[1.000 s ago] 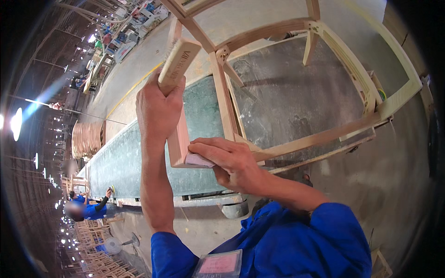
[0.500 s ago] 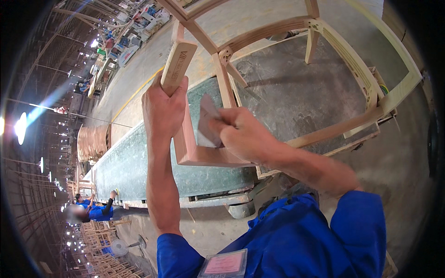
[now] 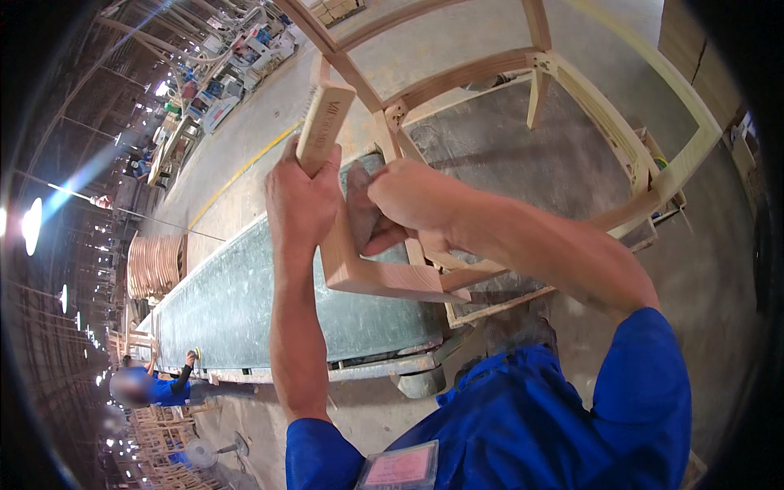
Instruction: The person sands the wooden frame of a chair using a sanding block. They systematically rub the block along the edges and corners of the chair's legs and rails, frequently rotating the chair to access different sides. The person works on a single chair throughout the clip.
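Bright blue short-sleeved shirt [image 3: 490, 433], clear badge holder [image 3: 434, 462], pink card [image 3: 398, 467], bare forearms [image 3: 298, 343], bare fingers [image 3: 385, 237]

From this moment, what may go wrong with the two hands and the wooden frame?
The right hand, holding a grey sheet near the inner corner of the wooden frame, might scrape against it. The brush in the left hand stands close beside the frame and could perhaps bump it.

Brush [image 3: 327, 126] left of sanding sheet [image 3: 360, 202], chair frame [image 3: 464, 73] to right, table [image 3: 224, 306] to left, person [image 3: 169, 394] beside table
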Tool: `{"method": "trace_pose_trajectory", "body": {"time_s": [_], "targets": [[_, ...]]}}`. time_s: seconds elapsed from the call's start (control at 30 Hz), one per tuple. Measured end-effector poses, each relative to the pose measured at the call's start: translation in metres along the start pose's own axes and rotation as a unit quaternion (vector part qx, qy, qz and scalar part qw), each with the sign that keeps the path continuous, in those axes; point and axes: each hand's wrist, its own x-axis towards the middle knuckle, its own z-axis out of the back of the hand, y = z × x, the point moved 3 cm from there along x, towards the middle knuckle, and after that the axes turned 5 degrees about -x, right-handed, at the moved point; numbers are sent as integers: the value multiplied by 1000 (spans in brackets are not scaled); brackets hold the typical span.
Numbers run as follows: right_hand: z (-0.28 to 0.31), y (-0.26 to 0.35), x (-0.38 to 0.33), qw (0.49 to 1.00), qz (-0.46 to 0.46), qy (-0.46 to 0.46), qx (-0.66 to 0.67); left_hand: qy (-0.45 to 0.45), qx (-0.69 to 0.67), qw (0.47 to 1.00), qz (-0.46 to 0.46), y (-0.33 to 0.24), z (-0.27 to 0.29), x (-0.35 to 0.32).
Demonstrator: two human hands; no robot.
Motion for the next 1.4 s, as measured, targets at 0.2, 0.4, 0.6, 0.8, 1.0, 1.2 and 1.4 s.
{"method": "trace_pose_trajectory", "body": {"time_s": [0.2,0.4,0.6,0.8,1.0,1.2,1.4], "targets": [[15,-4,28,999,-22,-39,14,-15,10,999,-28,-12,-3,3],[0,-7,17,999,2,-31,-21,-10,8,1000,-11,-7,1,-1],[19,-5,48,995,34,-88,-20,-9,6,1000,-18,-17,-1,1],[-5,-3,11,994,39,-96,-38,-38,18,999,-22,-5,5,-4],[25,-8,53,990,90,-98,-51,0,-21,999,-24,-16,-5,0],[11,-2,29,989,84,-64,-101,-14,-16,1000,-14,-10,-1,3],[0,-10,25,992,90,-47,-71,-38,-25,999,-11,-2,2,0]]}}
